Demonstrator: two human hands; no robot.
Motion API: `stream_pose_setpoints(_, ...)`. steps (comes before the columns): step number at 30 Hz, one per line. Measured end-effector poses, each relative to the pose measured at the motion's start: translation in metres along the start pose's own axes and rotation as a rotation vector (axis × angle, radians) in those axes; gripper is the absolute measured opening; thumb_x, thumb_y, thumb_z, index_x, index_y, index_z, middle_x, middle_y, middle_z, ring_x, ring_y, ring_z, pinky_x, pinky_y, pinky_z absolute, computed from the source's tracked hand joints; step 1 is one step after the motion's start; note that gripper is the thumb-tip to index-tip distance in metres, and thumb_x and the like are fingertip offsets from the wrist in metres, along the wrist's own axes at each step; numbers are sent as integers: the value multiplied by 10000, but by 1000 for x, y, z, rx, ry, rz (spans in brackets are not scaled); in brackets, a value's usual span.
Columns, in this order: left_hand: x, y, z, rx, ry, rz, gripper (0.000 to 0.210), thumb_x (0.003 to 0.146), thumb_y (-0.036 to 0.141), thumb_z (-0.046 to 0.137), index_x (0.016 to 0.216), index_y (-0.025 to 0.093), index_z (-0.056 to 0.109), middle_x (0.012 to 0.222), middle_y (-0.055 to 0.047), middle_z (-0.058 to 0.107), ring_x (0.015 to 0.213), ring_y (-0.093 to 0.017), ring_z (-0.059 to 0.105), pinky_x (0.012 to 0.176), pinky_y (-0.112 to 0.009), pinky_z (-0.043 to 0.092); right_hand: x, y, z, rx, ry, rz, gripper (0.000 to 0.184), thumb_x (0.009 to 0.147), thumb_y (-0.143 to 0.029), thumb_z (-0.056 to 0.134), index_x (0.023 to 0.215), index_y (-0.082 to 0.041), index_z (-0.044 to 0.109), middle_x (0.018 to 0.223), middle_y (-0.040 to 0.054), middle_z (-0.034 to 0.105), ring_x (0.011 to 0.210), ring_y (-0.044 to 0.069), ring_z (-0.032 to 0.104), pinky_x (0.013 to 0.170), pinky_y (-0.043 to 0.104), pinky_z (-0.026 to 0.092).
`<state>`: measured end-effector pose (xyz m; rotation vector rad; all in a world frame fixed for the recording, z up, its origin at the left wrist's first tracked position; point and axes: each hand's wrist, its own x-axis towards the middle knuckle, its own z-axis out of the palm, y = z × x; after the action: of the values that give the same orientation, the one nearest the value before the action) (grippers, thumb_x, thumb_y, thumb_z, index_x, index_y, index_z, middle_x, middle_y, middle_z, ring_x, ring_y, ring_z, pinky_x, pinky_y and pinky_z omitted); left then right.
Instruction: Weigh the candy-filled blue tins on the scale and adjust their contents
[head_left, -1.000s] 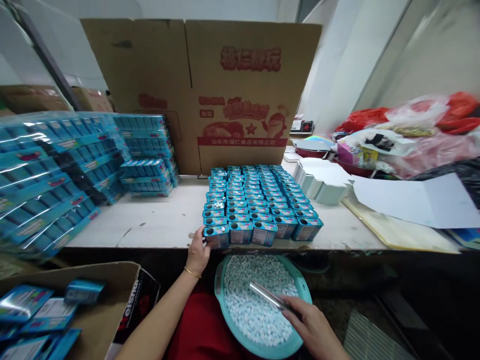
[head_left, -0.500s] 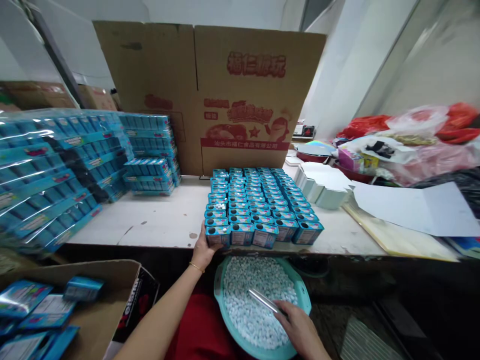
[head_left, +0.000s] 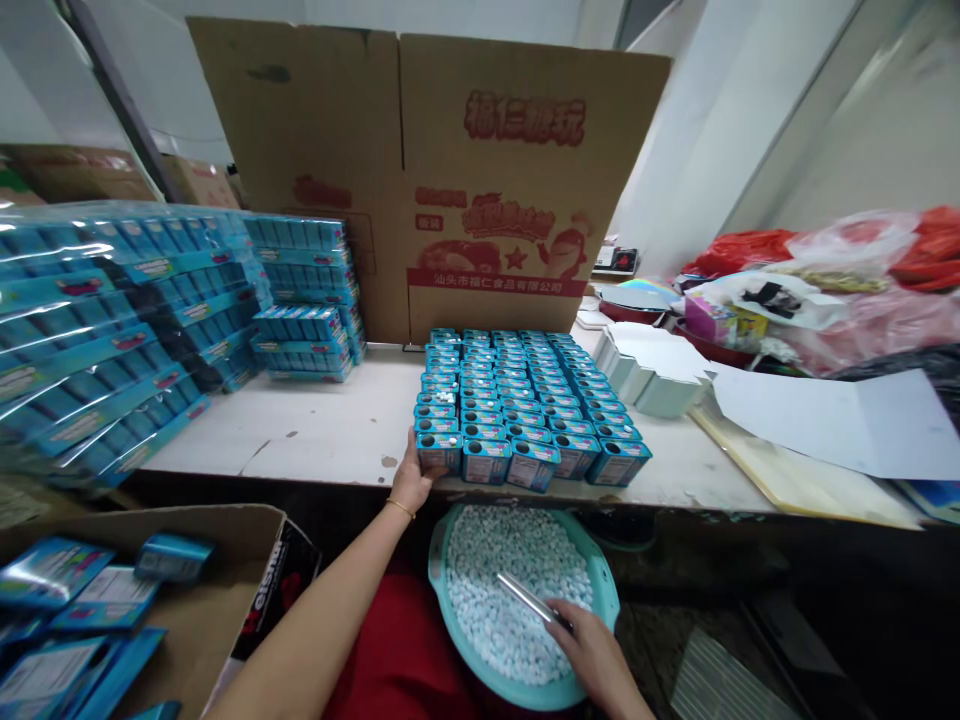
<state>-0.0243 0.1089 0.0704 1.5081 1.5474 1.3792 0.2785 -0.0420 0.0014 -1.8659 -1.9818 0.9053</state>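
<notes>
The small boxes [head_left: 525, 410] on the table were bright blue with white and pink label print. The basin [head_left: 600, 580] was teal, heaped with pale white-blue candy tablets [head_left: 502, 590]. The cardboard carton [head_left: 450, 180] was brown with red printing. A gold bracelet [head_left: 400, 507] circled the left wrist.

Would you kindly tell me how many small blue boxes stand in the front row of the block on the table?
5: the front row runs left to right along the table edge; the left hand touches the leftmost.

The scoop [head_left: 529, 600] is shiny metal, the basin [head_left: 600, 580] smooth turquoise plastic, the far box [head_left: 450, 170] matt brown cardboard.
</notes>
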Motion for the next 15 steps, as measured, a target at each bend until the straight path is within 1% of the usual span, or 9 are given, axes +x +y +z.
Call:
stream_pose_setpoints(2, -8, 4, -10, 60, -16, -1, 1006, 547, 285, 725, 1370, 160, 161, 1345, -166, 360, 1253, -290, 298, 1009, -421, 259, 2, 0, 0, -33, -5, 0, 371, 774, -338, 408, 1060, -212, 607, 1072, 43, 627, 1023, 208, 555, 880, 279, 400)
stream_pose_setpoints(4, -21, 3, -37, 160, 9, 62, 937, 592, 336, 693, 1359, 144, 191, 1362, -180, 328, 1258, -285, 290, 1016, -415, 252, 5, 2, -2, -117, -20, 17, 361, 775, -299, 411, 1066, -205, 602, 1079, 53, 623, 1029, 206, 552, 881, 279, 397)
stream_pose_setpoints(7, -47, -16, -114, 376, 261, 131, 668, 722, 341, 561, 1305, 148, 299, 1298, -151, 417, 1195, -232, 393, 999, -375, 292, 7, 9, -13, -274, -63, 38, 352, 767, -242, 412, 1058, -186, 601, 1061, 79, 629, 1002, 210, 570, 856, 281, 410)
stream_pose_setpoints(9, -71, -37, -182, 582, 436, -14, 554, 730, 343, 524, 1216, 112, 391, 1181, -154, 499, 1102, -233, 474, 948, -374, 351, 6, 18, -22, -331, -98, 30, 353, 772, -255, 399, 1048, -177, 604, 1037, 91, 638, 965, 216, 591, 825, 283, 429)
stream_pose_setpoints(10, -87, -48, -216, 700, 424, -142, 524, 724, 341, 512, 1173, 90, 420, 1133, -163, 519, 1064, -245, 496, 920, -382, 373, 5, 25, -26, -341, -113, 31, 358, 776, -277, 390, 1045, -179, 605, 1024, 90, 644, 949, 220, 599, 807, 285, 440)
stream_pose_setpoints(11, -106, -57, -247, 802, 307, -304, 499, 705, 332, 512, 1124, 68, 451, 1093, -175, 534, 1041, -264, 506, 901, -396, 381, 4, 32, -29, -343, -132, 30, 368, 783, -311, 377, 1045, -190, 604, 1023, 83, 646, 943, 224, 602, 794, 288, 448)
stream_pose_setpoints(12, -127, -65, -275, 866, 105, -471, 499, 679, 330, 529, 1093, 57, 471, 1085, -185, 534, 1045, -286, 499, 894, -414, 377, 4, 41, -31, -353, -156, 34, 380, 777, -349, 376, 1038, -198, 607, 1022, 82, 646, 926, 234, 609, 775, 297, 458)
stream_pose_setpoints(14, -172, -74, -314, 860, -29, -636, 510, 580, 345, 621, 1009, 84, 535, 983, -145, 590, 956, -289, 546, 837, -392, 413, 9, 61, -30, -380, -174, 66, 447, 769, -436, 354, 1050, -191, 601, 973, 96, 660, 862, 264, 627, 717, 328, 478)
stream_pose_setpoints(15, -193, -77, -325, 841, -80, -699, 521, 522, 350, 665, 970, 108, 559, 927, -114, 612, 917, -278, 564, 808, -367, 428, 12, 71, -28, -387, -184, 84, 476, 757, -477, 353, 1048, -195, 603, 957, 100, 664, 837, 275, 632, 691, 339, 486)
